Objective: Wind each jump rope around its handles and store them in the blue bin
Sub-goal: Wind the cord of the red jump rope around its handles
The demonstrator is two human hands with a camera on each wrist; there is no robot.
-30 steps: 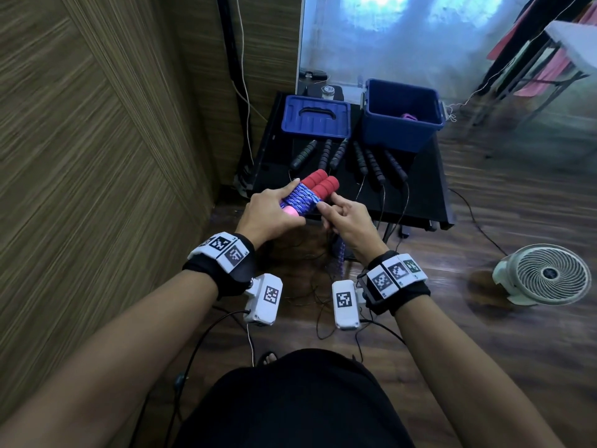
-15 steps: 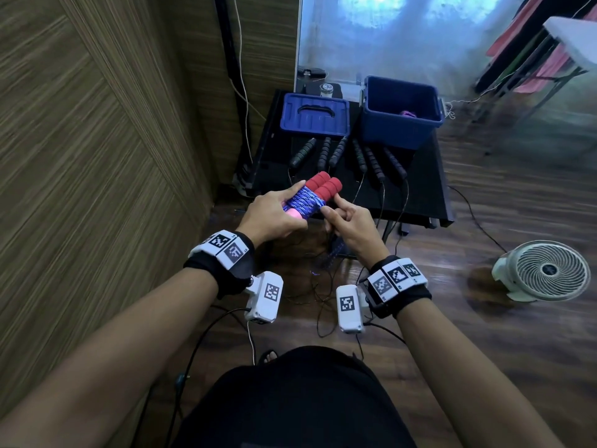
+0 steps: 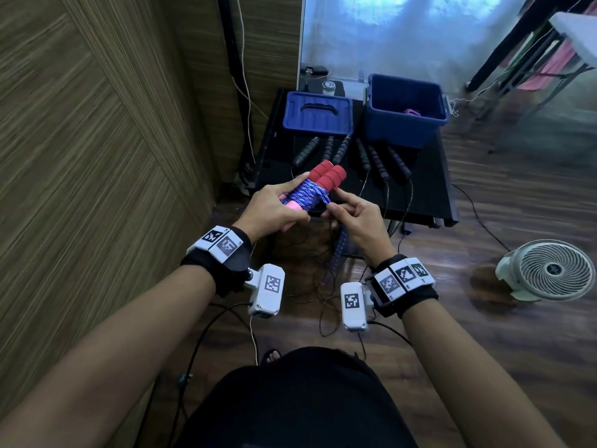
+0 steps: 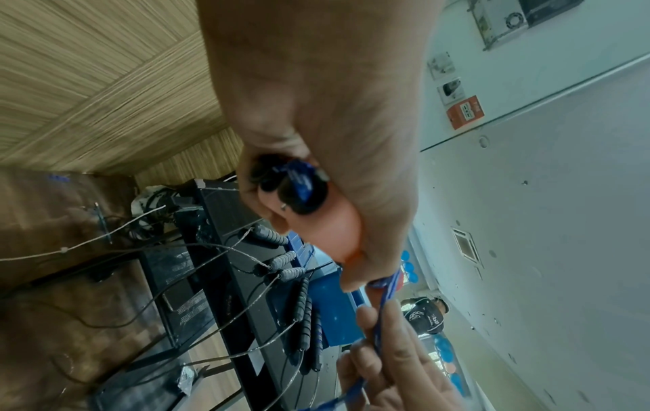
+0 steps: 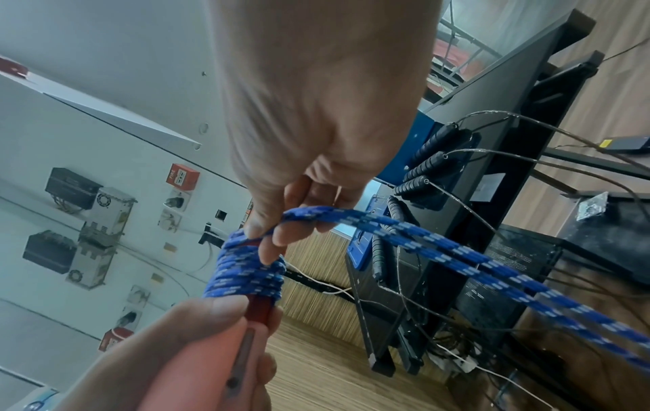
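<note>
Head view: a black tabletop (image 3: 429, 189) stands against the wood-panelled wall, carrying a blue bin (image 3: 403, 124) at its far right with something pink inside, a blue lid (image 3: 316, 113) lying flat beside it on the left, and a row of black handles (image 3: 355, 156) with thin cables running over the near edge to the floor. A white fan (image 3: 549, 270) sits on the floor well to the right, leaving open floor between it and the tabletop. In front of the near edge, the left hand (image 3: 271, 211) has its grip closed around the red handles (image 3: 326, 177) of a jump rope, held side by side and bound in blue rope (image 3: 307, 197); the right hand (image 3: 358, 218) pinches the loose strand just beside the wraps, its tail hanging toward the floor. Left wrist view: the left hand (image 4: 334, 139) wraps a pink handle end (image 4: 334, 236), the black handles (image 4: 302, 306) lying on the tabletop beyond, and fingers of the right hand (image 4: 394, 356) hold the strand below. Right wrist view: thumb and fingers of the right hand (image 5: 316, 139) pinch the blue rope (image 5: 246, 272) where it meets the coil, two strands trailing off to the right past the tabletop edge (image 5: 492, 91), while the left hand (image 5: 197, 347) holds the handles below the coil.
</note>
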